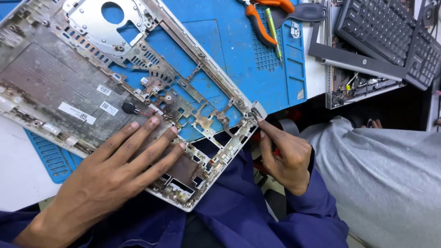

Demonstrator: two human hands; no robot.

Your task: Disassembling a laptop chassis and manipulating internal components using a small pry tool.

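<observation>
Left hand flat on grimy metal laptop chassis; right hand fingers its corner.

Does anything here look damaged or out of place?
Yes. The stripped laptop shell is grimy and stained, and it lies tilted, its lower corner hanging off the blue mat over the person's lap. The left hand presses it flat; the right hand fingers its corner hinge.

I'm seeing three white rectangular stickers lying on the grey laptop shell: a long strip, a square code label and a small one.
</observation>
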